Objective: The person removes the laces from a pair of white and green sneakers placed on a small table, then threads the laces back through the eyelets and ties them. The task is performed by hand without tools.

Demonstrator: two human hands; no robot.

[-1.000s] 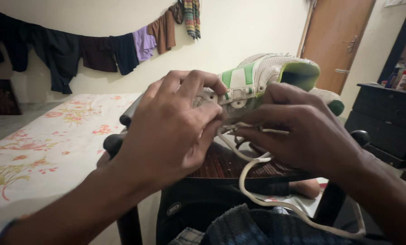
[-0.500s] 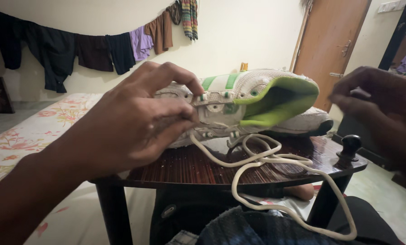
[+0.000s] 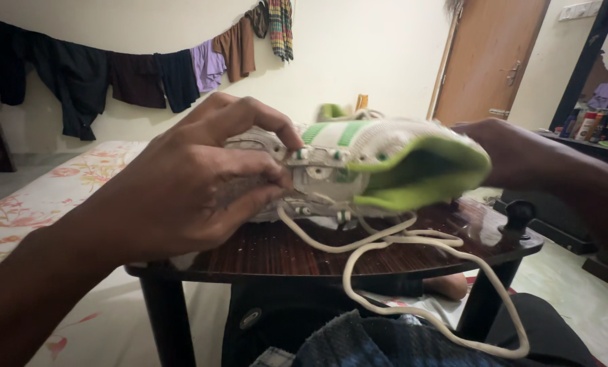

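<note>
A white sneaker [image 3: 379,153] with green stripes and a bright green lining lies on a small dark wooden table [image 3: 277,255]. My left hand [image 3: 195,187] grips its front part, fingers over the eyelets. At the heel end, my right hand [image 3: 521,156] holds the shoe from behind. A loose cream lace [image 3: 446,261] runs from the eyelets across the tabletop and hangs off the front edge in a long loop. A second shoe [image 3: 338,111] shows partly behind the first.
A bed with a floral sheet [image 3: 46,204] stands at the left. Clothes hang on a line [image 3: 148,75] along the back wall. A brown door [image 3: 487,61] is at the right, beside a dark dresser with bottles [image 3: 589,126]. The table has a black knob [image 3: 519,216].
My right hand, which was off to the right half a second ago, has come back to the shoe's heel. The shoe has turned so its green opening faces me more.
</note>
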